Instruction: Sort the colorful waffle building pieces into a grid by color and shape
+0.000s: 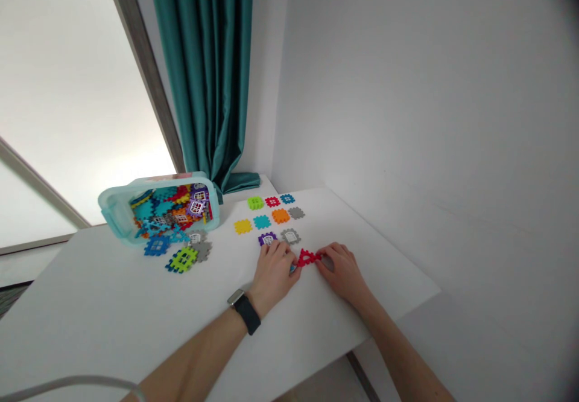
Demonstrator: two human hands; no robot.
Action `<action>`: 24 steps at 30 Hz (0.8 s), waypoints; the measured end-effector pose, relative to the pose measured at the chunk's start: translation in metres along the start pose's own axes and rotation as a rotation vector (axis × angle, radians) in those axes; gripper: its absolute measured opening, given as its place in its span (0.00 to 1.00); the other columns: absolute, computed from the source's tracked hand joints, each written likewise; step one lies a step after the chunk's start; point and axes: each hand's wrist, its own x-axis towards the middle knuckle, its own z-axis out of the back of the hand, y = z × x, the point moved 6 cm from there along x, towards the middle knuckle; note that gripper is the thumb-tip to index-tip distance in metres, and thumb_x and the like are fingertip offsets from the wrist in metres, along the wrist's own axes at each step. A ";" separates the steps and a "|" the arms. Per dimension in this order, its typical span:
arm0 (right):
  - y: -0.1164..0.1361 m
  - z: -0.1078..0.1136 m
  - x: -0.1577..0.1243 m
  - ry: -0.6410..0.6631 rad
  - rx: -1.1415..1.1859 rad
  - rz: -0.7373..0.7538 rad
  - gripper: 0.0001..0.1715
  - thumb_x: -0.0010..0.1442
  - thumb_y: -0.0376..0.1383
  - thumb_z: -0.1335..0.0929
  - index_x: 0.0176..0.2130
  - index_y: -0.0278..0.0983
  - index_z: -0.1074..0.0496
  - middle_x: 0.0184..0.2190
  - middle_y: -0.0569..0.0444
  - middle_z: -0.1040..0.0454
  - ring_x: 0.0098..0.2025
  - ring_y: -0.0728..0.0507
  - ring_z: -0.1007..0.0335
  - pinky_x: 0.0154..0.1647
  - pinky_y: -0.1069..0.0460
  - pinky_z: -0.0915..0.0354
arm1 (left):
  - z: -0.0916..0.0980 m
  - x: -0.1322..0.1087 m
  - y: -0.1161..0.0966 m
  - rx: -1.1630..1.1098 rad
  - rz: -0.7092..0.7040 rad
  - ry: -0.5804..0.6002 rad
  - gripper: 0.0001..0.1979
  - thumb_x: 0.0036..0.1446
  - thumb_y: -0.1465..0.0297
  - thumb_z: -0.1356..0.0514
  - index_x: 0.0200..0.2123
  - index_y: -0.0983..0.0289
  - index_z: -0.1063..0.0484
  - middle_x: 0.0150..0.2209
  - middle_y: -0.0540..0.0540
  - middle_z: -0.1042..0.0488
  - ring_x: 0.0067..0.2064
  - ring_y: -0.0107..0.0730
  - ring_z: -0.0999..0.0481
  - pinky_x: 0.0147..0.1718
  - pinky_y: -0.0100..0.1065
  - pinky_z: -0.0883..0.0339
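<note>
**Both hands (306,269) closing on a red triangle (307,258)**

The red triangle is sitting at lower center of the frame, between the hands and near the front of the white table (113,284). The left hand (272,272) is curling narrowly around a blue piece (293,267), mostly hidden by the fingers, at the triangle's left end. The right hand (337,272) is pressing its fingers against the triangle's right end, just beside a gray piece (328,263). Both hands seem to be gripping, probably to steady the pieces against each other, though the fingers hide the exact contact.

Just above the hands, a purple tile (267,239) and a gray tile (290,236) are lying side by side. Beyond them, small tiles are lying in loose rows, apparently sorted by color so that each stands apart. At upper left, a pale teal bin (116,207) is leaning toward the person, seemingly keeping its mixed pieces within reach. A blue tile (156,245) and a lime tile (183,259) are lying just outside it.
</note>
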 end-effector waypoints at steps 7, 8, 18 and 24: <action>0.001 0.001 0.001 0.015 0.015 -0.013 0.07 0.63 0.38 0.33 0.39 0.40 0.25 0.40 0.50 0.25 0.47 0.38 0.31 0.50 0.44 0.39 | 0.001 0.000 0.000 0.012 -0.003 -0.002 0.04 0.61 0.67 0.35 0.34 0.61 0.24 0.41 0.54 0.26 0.48 0.43 0.30 0.46 0.46 0.39; 0.001 0.001 0.000 0.016 0.016 -0.013 0.07 0.63 0.38 0.33 0.39 0.40 0.25 0.40 0.49 0.25 0.47 0.38 0.31 0.50 0.44 0.39 | 0.001 0.000 0.000 0.012 -0.001 0.000 0.04 0.61 0.67 0.35 0.34 0.61 0.24 0.41 0.54 0.26 0.48 0.43 0.30 0.46 0.46 0.39; -0.001 0.006 0.001 -0.036 0.126 -0.041 0.10 0.63 0.38 0.35 0.43 0.40 0.27 0.40 0.49 0.24 0.46 0.38 0.29 0.51 0.42 0.38 | 0.017 -0.002 -0.004 0.073 -0.049 0.014 0.08 0.58 0.63 0.33 0.33 0.61 0.24 0.42 0.55 0.26 0.49 0.44 0.32 0.49 0.47 0.40; 0.007 0.016 0.004 -0.081 0.251 -0.028 0.12 0.64 0.38 0.38 0.42 0.40 0.27 0.41 0.48 0.23 0.47 0.38 0.29 0.52 0.41 0.36 | 0.036 -0.002 0.005 0.121 -0.045 0.025 0.07 0.59 0.63 0.34 0.35 0.60 0.25 0.43 0.55 0.26 0.50 0.45 0.32 0.49 0.46 0.40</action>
